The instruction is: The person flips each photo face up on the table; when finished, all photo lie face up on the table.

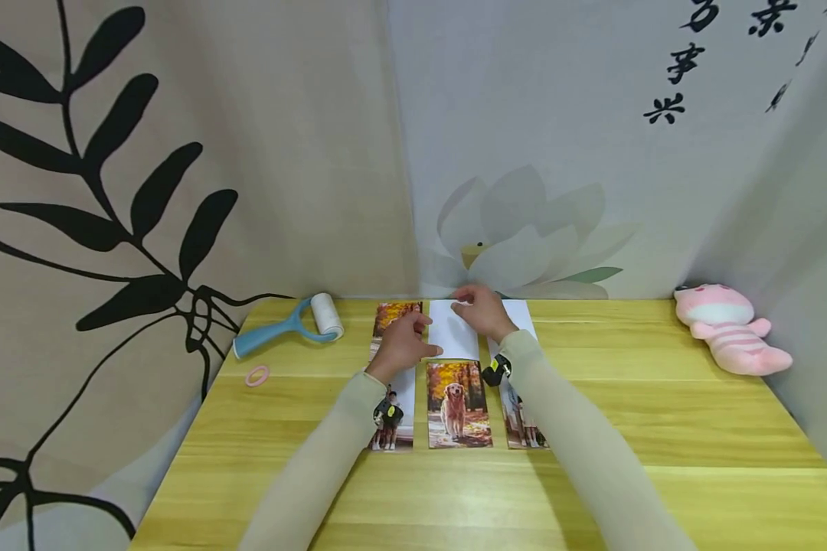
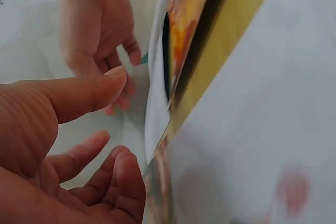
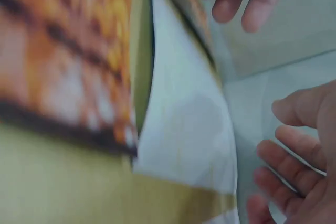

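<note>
My left hand [image 1: 401,348] hovers over the left column of photos, its thumb and fingers apart with nothing between them. A blank white card [image 1: 455,340] lies in the middle of the back row, and my right hand [image 1: 488,314] is over its right edge, fingers relaxed. In front of this card is a photo of a golden dog among autumn leaves [image 1: 455,402]. An autumn-coloured photo [image 1: 393,312] shows behind my left hand, and a photo of people [image 1: 403,421] lies nearer. On the right, a white card [image 1: 520,312] and another people photo [image 1: 521,425] are partly hidden by my right arm.
A blue-handled lint roller [image 1: 272,333] with a white roll lies at the table's back left, and a pink ring [image 1: 256,376] is near it. At the back right lies a pink plush toy [image 1: 724,329]. A printed cloth backdrop [image 1: 317,153] rises behind the wooden table [image 1: 661,444].
</note>
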### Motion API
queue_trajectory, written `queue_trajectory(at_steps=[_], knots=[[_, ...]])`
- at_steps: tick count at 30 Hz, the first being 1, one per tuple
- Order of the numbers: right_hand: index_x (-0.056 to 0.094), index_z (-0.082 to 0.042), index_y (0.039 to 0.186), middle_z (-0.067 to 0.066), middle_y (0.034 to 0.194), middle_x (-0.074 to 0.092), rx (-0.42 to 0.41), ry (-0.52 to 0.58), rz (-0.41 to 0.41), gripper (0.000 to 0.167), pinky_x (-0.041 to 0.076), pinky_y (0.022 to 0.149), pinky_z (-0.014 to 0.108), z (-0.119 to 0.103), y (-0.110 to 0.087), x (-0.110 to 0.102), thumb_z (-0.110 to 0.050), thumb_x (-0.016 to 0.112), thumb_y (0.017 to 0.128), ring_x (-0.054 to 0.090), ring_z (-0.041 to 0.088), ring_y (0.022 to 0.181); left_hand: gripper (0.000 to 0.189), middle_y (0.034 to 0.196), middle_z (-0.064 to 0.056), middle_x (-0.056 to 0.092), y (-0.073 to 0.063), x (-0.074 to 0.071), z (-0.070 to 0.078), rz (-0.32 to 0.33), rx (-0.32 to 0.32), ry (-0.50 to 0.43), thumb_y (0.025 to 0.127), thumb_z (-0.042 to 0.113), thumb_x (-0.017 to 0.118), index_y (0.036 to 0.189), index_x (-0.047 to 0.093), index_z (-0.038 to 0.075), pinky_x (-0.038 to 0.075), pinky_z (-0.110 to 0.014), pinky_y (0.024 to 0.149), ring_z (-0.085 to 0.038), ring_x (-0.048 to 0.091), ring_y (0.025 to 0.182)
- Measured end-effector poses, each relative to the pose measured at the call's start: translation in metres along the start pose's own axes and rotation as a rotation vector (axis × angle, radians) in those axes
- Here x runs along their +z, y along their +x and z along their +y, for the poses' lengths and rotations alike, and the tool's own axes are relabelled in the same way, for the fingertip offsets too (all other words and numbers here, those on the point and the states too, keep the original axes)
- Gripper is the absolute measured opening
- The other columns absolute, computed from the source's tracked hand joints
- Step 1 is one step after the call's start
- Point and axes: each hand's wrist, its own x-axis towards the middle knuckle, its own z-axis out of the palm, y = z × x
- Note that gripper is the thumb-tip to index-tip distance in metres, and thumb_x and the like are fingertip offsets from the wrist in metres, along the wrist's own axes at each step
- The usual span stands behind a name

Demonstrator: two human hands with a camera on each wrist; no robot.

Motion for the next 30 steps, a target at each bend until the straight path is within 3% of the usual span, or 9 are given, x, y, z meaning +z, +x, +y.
queue_trajectory(at_steps=[8, 15, 24, 30], knots=[[0.067, -0.003, 0.136, 0.017, 0.138, 0.069, -0.022, -0.143, -0.059, 0.039, 0.047, 0.114, 0.051, 0.011, 0.014, -0.007, -0.021, 0.069, 0.102, 0.062, 0.036, 0.131, 0.059, 0.123, -0.012, 0.067, 0.007, 0.014, -0.003, -0.006, 0.002, 0.101, 0.08, 0.023, 0.094, 0.131, 0.068, 0.009, 0.053, -0.046, 0.089, -0.029, 0.063, 0.103], [0.069, -0.013, 0.137, 0.008, 0.139, 0.069, 0.003, -0.245, -0.086, 0.037, 0.033, 0.113, 0.067, 0.02, 0.018, -0.003, -0.027, 0.068, 0.102, 0.057, 0.034, 0.134, 0.061, 0.122, -0.012, 0.069, 0.011, 0.016, -0.006, -0.005, 0.035, 0.163, 0.076, 0.02, 0.097, 0.129, 0.069, 0.008, 0.054, -0.046, 0.092, -0.03, 0.065, 0.106], [0.07, -0.01, 0.134, 0.012, 0.134, 0.069, -0.02, -0.224, -0.086, 0.032, 0.038, 0.111, 0.064, 0.019, 0.018, -0.002, -0.019, 0.066, 0.103, 0.06, 0.033, 0.128, 0.058, 0.123, -0.012, 0.07, 0.01, 0.02, -0.004, -0.02, 0.027, 0.195, 0.076, 0.019, 0.097, 0.126, 0.071, 0.008, 0.054, -0.047, 0.097, -0.032, 0.065, 0.112], [0.067, 0.0, 0.133, 0.02, 0.134, 0.066, -0.056, -0.078, -0.048, 0.032, 0.048, 0.112, 0.052, 0.013, 0.02, -0.005, -0.01, 0.063, 0.103, 0.061, 0.037, 0.127, 0.058, 0.127, -0.014, 0.067, 0.01, 0.018, -0.003, -0.023, 0.019, 0.152, 0.078, 0.017, 0.096, 0.128, 0.07, 0.006, 0.054, -0.048, 0.1, -0.032, 0.063, 0.117]])
